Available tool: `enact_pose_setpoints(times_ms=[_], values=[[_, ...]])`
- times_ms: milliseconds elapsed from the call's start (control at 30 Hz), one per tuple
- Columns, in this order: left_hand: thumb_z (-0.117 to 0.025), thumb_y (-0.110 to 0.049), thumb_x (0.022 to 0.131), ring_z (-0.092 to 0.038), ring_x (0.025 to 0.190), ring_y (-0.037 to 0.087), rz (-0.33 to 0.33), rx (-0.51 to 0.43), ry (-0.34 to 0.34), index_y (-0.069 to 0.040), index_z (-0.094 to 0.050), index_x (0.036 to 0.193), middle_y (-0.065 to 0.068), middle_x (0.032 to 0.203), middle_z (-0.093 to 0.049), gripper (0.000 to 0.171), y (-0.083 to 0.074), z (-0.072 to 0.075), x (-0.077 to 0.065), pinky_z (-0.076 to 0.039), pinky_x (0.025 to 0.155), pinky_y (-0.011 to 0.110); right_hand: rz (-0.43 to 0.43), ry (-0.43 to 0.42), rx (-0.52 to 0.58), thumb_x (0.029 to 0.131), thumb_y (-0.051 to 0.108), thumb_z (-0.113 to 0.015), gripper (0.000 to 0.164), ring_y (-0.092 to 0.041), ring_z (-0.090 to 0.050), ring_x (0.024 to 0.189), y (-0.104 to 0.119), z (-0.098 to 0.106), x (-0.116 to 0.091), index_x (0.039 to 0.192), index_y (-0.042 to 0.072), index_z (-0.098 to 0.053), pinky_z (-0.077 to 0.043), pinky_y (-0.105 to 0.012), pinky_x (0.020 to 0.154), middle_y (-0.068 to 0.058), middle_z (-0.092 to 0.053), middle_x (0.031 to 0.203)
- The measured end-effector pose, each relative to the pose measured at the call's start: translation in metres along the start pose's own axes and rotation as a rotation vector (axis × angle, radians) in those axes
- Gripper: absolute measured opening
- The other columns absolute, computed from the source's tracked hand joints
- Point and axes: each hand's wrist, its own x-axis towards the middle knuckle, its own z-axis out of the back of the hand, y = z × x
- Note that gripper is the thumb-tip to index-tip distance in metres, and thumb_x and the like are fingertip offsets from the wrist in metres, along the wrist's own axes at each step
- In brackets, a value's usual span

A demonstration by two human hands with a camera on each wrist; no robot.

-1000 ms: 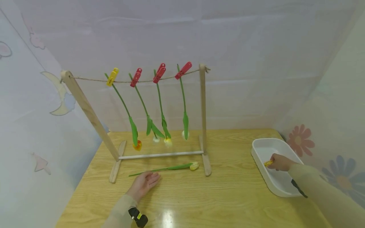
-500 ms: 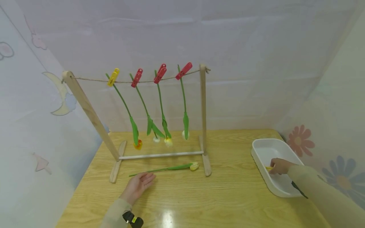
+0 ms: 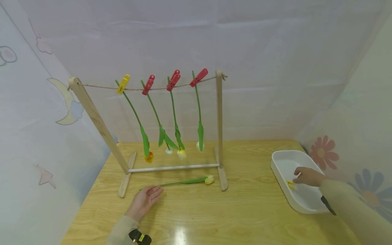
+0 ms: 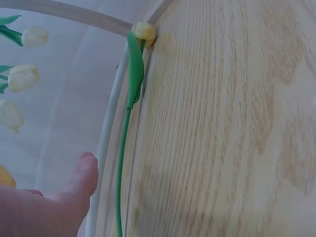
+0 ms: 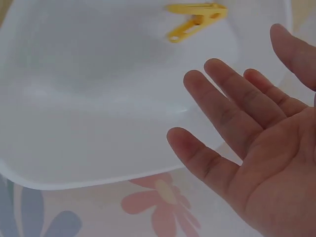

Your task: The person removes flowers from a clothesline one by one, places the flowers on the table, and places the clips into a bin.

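A yellow clothespin lies in the white plastic basin on the right. Over the basin my right hand is held with its fingers spread and slightly bent, apart from the clothespin and holding nothing. My left hand lies relaxed, palm up, by the stem end of a loose pale-yellow tulip on the table. Whether it touches the stem I cannot tell. In the left wrist view the tulip's green stem runs past the thumb.
A wooden rack carries a twine line. Several tulips hang head down from it, one by a yellow clothespin, the others by red clothespins. A white rod joins the rack's feet. Printed cloth stands behind.
My right hand has let go of the yellow clothespin in the basin and drawn slightly back to the right. My left hand has shifted a little left, toward the stem's end.
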Motion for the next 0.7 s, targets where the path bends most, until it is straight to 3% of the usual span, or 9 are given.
enact_pose_setpoints(times_ms=[233,500,633,700], values=[[-0.018,-0.014,0.107,-0.033,0.135,0.042,-0.018,0.062,-0.008,0.017,-0.006,0.146,0.039,0.147,-0.018,0.051,-0.005,0.002,-0.003,-0.031,0.110,0.046,0.051,-0.115,0.035,0.084,0.005,-0.072,0.025,-0.034,-0.065,0.082,0.028,0.013,-0.011,0.095,-0.013,-0.057,-0.053,-0.037,0.068,-0.015,-0.067,0.087],[-0.020,-0.018,0.108,-0.032,0.136,0.040,-0.070,0.132,-0.028,0.015,-0.004,0.147,0.037,0.149,-0.020,0.054,-0.017,0.001,-0.007,-0.028,0.112,0.048,0.077,-0.236,0.055,0.087,0.003,-0.070,0.025,-0.040,-0.064,0.089,0.067,0.017,-0.023,0.103,-0.012,-0.058,-0.055,-0.046,0.073,-0.021,-0.066,0.093],[-0.017,-0.021,0.108,-0.033,0.136,0.038,-0.117,0.233,-0.019,0.015,-0.002,0.148,0.035,0.150,-0.022,0.055,-0.024,0.001,-0.011,-0.030,0.112,0.047,0.077,-0.272,0.059,0.089,0.005,-0.068,0.024,-0.039,-0.065,0.089,0.090,0.021,-0.026,0.106,-0.009,-0.060,-0.055,-0.049,0.074,-0.020,-0.067,0.096],[-0.017,-0.024,0.108,-0.032,0.137,0.038,-0.151,0.286,-0.014,0.014,-0.002,0.148,0.034,0.150,-0.023,0.057,-0.028,0.000,-0.012,-0.030,0.112,0.047,0.089,-0.298,0.056,0.090,0.006,-0.068,0.023,-0.035,-0.066,0.087,0.099,0.021,-0.027,0.107,-0.007,-0.061,-0.055,-0.045,0.072,-0.019,-0.067,0.099]])
